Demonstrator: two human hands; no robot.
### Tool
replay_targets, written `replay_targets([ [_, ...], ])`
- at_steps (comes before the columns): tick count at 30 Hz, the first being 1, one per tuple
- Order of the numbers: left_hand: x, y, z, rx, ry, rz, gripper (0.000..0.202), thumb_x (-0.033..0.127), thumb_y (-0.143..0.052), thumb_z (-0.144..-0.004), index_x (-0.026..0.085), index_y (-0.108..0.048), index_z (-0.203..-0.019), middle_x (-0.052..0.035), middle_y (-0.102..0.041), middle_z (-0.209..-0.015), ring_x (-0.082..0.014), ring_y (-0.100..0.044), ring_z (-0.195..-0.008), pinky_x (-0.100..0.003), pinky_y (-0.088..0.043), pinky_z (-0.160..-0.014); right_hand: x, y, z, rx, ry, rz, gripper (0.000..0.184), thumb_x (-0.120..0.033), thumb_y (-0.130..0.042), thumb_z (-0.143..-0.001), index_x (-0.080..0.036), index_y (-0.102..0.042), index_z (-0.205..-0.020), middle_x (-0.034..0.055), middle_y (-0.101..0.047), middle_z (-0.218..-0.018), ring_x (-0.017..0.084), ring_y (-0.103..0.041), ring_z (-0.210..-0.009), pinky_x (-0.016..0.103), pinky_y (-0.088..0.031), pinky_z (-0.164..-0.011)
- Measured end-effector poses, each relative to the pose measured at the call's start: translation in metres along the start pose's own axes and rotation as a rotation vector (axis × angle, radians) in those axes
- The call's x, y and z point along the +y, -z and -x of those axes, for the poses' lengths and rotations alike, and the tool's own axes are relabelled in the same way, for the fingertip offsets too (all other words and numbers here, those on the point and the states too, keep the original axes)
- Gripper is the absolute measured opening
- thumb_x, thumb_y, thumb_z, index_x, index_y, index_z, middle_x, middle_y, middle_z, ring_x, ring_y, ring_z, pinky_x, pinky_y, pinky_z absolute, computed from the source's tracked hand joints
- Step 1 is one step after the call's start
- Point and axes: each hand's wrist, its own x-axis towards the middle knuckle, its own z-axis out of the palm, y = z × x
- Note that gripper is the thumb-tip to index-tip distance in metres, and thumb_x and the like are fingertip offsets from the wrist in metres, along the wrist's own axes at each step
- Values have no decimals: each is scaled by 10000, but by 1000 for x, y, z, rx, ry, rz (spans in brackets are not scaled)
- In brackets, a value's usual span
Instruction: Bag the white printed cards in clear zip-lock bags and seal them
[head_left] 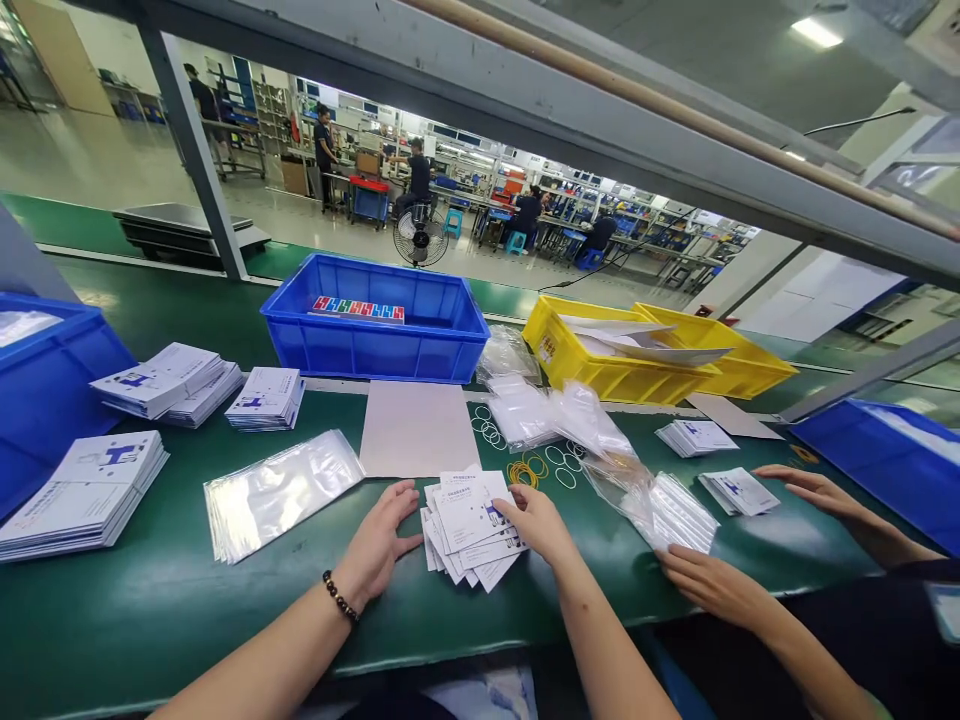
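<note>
A loose, uneven pile of white printed booklets (469, 515) lies on the green worktop in front of me. My left hand (386, 535) rests at the pile's left side, its fingers apart and nothing in them. At the right edge, my right hand (536, 520) has thumb and fingers closed on the booklets, the thumb over the printed top. Behind the pile is a sheet of plain cardboard (416, 425). Clear plastic bags (281, 490) lie flat to the left. Yellow rubber bands (526, 470) and white rings (561, 465) sit just beyond my right hand.
Stacked booklets (82, 490) stand at left beside a blue bin (52, 370). Another blue bin (375, 345) and a yellow bin (622, 365) line the back. At right, a co-worker's hands (720, 585) are near plastic bags (675, 510) and a small booklet stack (739, 492).
</note>
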Motion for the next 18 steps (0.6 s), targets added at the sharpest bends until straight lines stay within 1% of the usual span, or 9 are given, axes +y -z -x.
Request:
replay_targets([
  [2, -8, 11, 20, 50, -28, 10, 438, 467, -619, -704, 217, -534, -1053, -107, -485, -1224, -252, -378, -1216, -349, -445, -844, -6, -4, 1, -37, 46, 34, 283, -321, -581, -707, -147, -643, -922, 84, -689, -936, 217, -638, -833, 270, -462, -673],
  [4, -17, 28, 46, 51, -18, 2, 439, 496, -622, -699, 214, -556, -1029, -90, -568, -1107, -234, -525, -1059, -323, -472, -786, -13, -9, 4, -76, 84, 60, 271, -309, -576, -703, -154, -638, -916, 76, -687, -930, 214, -633, -819, 273, -453, -671],
  [5, -22, 38, 59, 1, 25, -16, 423, 516, -611, -703, 196, -579, -977, -81, -618, -970, -220, -595, -905, -310, -488, -707, -17, -13, 7, -93, 102, 71, 276, -307, -576, -700, -157, -634, -924, 73, -686, -933, 213, -631, -818, 274, -450, -673],
  [7, -34, 59, 84, -144, 202, -106, 443, 564, -562, -725, 129, -624, -788, -94, -655, -754, -188, -621, -654, -276, -478, -568, -27, -23, 14, -126, 143, 97, 295, -316, -581, -697, -166, -631, -946, 68, -682, -947, 215, -625, -829, 277, -443, -681],
  [9, -47, 78, 104, -83, 293, -104, 458, 562, -595, -701, 111, -650, -759, -124, -686, -777, -198, -642, -682, -277, -495, -611, -40, -36, 24, -168, 193, 129, 305, -331, -584, -700, -182, -634, -962, 62, -676, -971, 221, -618, -854, 281, -437, -699],
  [12, -64, 96, 119, 21, 325, 82, 469, 507, -714, -605, 104, -671, -841, -150, -695, -928, -254, -645, -883, -313, -500, -784, -61, -61, 46, -249, 278, 170, 356, -346, -597, -699, -184, -629, -1015, 75, -658, -1025, 242, -600, -918, 308, -428, -773],
  [14, -71, 98, 123, 82, 289, 237, 513, 447, -752, -584, 104, -651, -951, -144, -687, -985, -282, -626, -955, -347, -493, -838, -72, -78, 64, -312, 350, 182, 429, -361, -617, -689, -166, -609, -1071, 101, -639, -1060, 266, -578, -968, 341, -416, -831],
  [16, -75, 95, 127, 216, 224, 332, 590, 327, -764, -604, 117, -574, -1122, -124, -691, -991, -289, -618, -981, -373, -492, -860, -78, -94, 81, -382, 430, 164, 466, -366, -630, -679, -156, -596, -1093, 117, -632, -1056, 284, -559, -997, 371, -410, -858],
  [18, -78, 91, 131, 355, 162, 352, 708, 201, -751, -611, 141, -462, -1255, -106, -694, -993, -288, -612, -997, -387, -492, -872, -78, -106, 92, -406, 467, 114, 474, -353, -633, -676, -164, -584, -1108, 118, -619, -1077, 290, -536, -1029, 400, -398, -888],
])
